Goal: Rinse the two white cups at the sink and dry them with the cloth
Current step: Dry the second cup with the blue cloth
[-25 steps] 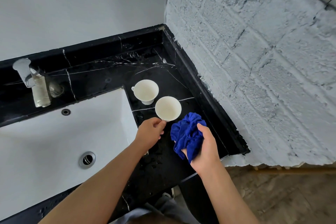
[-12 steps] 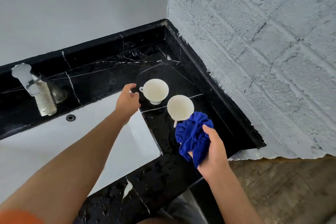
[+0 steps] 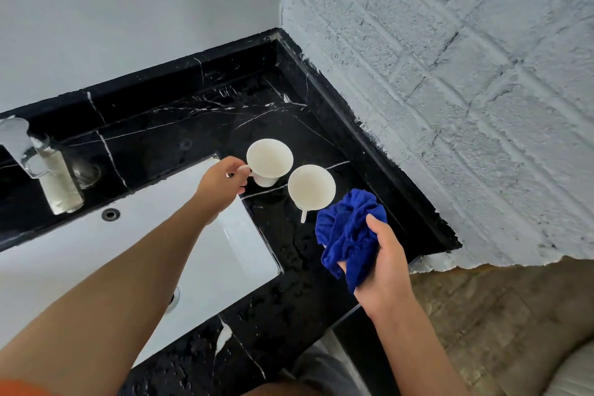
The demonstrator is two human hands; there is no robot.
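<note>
Left hand, arm extended over the sink, pinches the far cup by its handle; right hand clenched round the blue cloth beside the near cup.

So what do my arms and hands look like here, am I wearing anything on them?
Both forearms are bare, with no gloves, watch or rings visible on the left hand or right hand. An orange sleeve edge shows at the left upper arm.
</note>
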